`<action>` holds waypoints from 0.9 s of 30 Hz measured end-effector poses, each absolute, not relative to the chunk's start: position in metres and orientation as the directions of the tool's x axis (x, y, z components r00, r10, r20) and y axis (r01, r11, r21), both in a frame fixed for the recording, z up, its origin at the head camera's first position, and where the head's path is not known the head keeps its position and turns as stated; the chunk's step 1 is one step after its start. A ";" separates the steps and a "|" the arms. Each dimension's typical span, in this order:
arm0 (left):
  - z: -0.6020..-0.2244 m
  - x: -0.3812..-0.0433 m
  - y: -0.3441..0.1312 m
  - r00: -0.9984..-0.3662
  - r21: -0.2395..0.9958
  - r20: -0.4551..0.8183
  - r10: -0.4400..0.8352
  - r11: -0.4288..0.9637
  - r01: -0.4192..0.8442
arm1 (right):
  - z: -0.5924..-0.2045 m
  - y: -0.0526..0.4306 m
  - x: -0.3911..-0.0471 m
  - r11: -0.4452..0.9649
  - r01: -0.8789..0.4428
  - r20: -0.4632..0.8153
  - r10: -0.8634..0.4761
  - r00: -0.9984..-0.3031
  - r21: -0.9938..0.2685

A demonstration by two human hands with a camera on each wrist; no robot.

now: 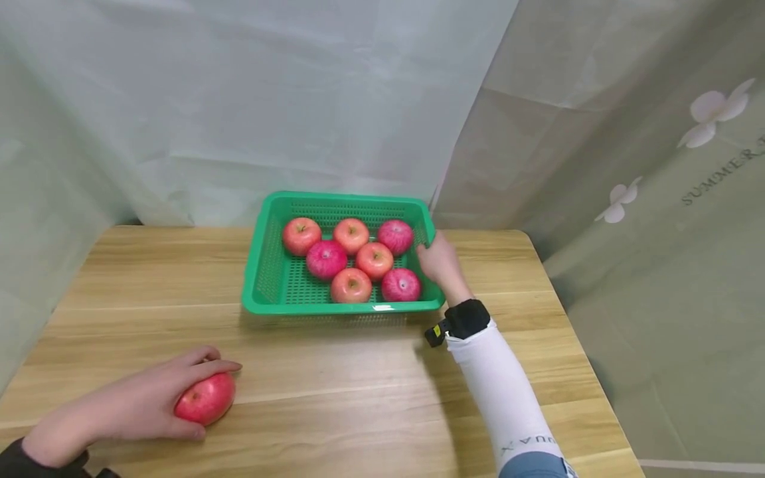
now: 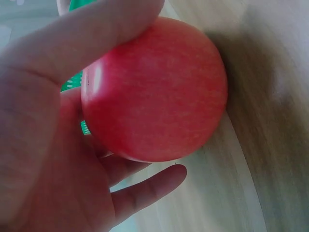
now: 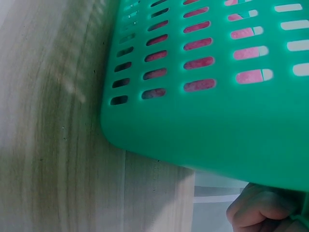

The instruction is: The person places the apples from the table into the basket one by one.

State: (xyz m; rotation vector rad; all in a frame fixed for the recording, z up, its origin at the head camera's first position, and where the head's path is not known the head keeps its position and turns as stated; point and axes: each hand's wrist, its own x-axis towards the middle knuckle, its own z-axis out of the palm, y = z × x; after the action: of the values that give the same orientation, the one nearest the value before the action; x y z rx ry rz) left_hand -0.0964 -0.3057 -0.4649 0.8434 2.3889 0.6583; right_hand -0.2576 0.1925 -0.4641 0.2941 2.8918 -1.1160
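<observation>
My left hand (image 1: pixel 146 400) holds a red apple (image 1: pixel 206 400) low at the table's front left. The left wrist view shows the thumb across one side of this apple (image 2: pixel 154 92) and fingers around the other. At the back of the table stands a green plastic basket (image 1: pixel 335 309) with slotted walls. Inside it lie several apples (image 1: pixel 374 260), some orange-red, others deep pink and streaked (image 1: pixel 326 259). My right hand (image 1: pixel 443 262) grips the basket's right rim, its thumb over the inner edge. The right wrist view has its curled fingers (image 3: pixel 263 209) below the basket wall.
The wooden table (image 1: pixel 335 411) carries both the basket and the single apple. Pale sheeting (image 1: pixel 311 99) hangs close behind the basket. A curtain (image 1: pixel 645 265) printed with flowers and lettering hangs along the right side.
</observation>
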 end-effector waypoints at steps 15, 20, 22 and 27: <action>-0.476 -0.093 -0.298 -0.683 0.600 -0.176 0.709 0.628 0.496 | -0.462 0.190 -0.256 0.719 0.201 -0.102 0.179 -0.979 -0.665; -0.474 -0.093 -0.298 -0.681 0.554 -0.166 0.713 0.638 0.534 | -0.461 0.191 -0.256 0.712 0.202 -0.110 0.174 -0.979 -0.673; -0.473 -0.093 -0.298 -0.679 0.548 -0.173 0.713 0.643 0.535 | -0.461 0.191 -0.256 0.709 0.202 -0.112 0.172 -0.979 -0.676; -0.472 -0.091 -0.297 -0.681 0.542 -0.186 0.709 0.652 0.530 | -0.462 0.191 -0.256 0.713 0.191 -0.104 0.165 -0.981 -0.674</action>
State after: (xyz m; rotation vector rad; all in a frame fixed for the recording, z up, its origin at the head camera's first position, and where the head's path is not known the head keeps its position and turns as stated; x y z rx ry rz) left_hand -0.0910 -0.2975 -0.4715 0.9783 2.4882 0.6414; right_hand -0.2565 0.1914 -0.4622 0.2988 2.8745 -1.1377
